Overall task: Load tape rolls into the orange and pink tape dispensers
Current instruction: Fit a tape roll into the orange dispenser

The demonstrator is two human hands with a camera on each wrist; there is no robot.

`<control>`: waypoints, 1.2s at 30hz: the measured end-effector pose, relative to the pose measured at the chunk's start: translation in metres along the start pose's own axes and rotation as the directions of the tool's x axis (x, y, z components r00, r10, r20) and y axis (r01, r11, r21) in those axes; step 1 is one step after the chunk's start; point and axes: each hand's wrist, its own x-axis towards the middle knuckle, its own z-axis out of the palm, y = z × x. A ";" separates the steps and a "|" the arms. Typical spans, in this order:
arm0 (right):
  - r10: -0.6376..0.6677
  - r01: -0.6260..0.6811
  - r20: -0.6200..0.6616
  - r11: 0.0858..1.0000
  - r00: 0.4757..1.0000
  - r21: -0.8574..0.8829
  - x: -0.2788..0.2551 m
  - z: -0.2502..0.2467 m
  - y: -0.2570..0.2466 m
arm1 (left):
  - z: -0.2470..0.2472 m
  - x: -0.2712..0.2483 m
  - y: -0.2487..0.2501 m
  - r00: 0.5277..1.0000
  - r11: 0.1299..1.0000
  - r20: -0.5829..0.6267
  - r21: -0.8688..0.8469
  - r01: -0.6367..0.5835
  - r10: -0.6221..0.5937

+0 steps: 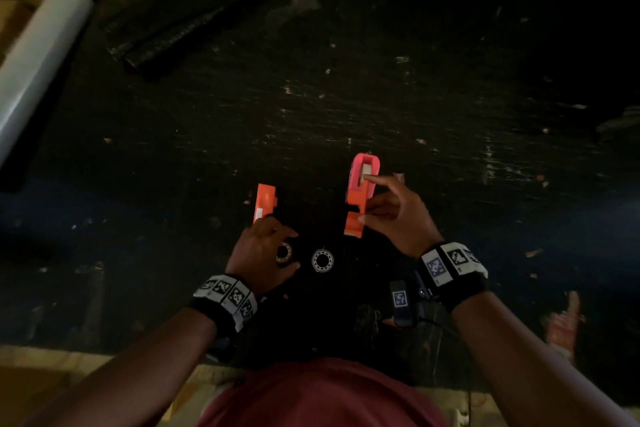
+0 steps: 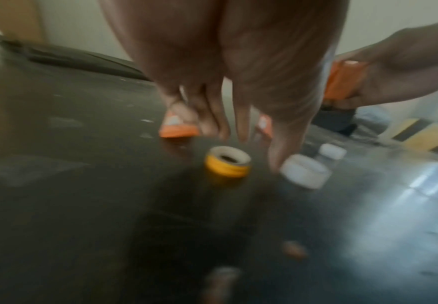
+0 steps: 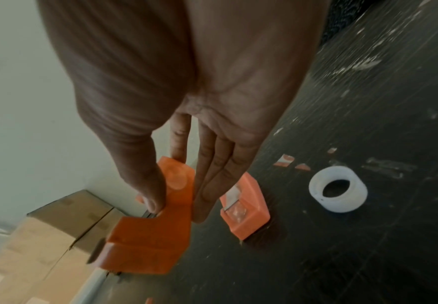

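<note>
My left hand (image 1: pixel 294 250) hovers with loosely spread fingers over a yellow tape roll (image 1: pixel 284 253) on the dark table, not gripping it; the left wrist view shows the left hand (image 2: pixel 257 152) just above that yellow roll (image 2: pixel 227 162). A white tape roll (image 1: pixel 322 260) lies right of it. My right hand (image 1: pixel 363 198) pinches an orange dispenser part (image 1: pixel 356 215) between thumb and fingers, lifted. The pink dispenser (image 1: pixel 365 168) sits at its far end, under my index finger. Another orange dispenser part (image 1: pixel 265 203) lies on the table beyond my left hand.
A clear film roll (image 1: pixel 38 59) leans at the far left and a black bundle (image 1: pixel 183 10) lies at the back. Cardboard boxes (image 3: pixel 57 236) stand past the table edge. A small capped bottle (image 2: pixel 330 153) and a black tagged device (image 1: pixel 401 302) sit near my right wrist.
</note>
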 end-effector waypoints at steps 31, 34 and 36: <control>0.003 -0.014 0.072 0.988 0.997 0.151 -0.019 0.026 0.001 | -0.046 0.035 0.064 0.999 0.633 0.046 -0.774 0.032 0.006; -0.012 -0.003 0.096 0.988 0.995 0.154 -0.016 0.031 0.000 | -0.047 0.035 0.064 0.998 0.634 0.059 -0.773 0.030 0.025; -0.007 -0.009 0.092 0.985 0.996 0.174 -0.014 0.034 0.000 | -0.048 0.035 0.063 0.998 0.650 0.050 -0.760 0.011 0.042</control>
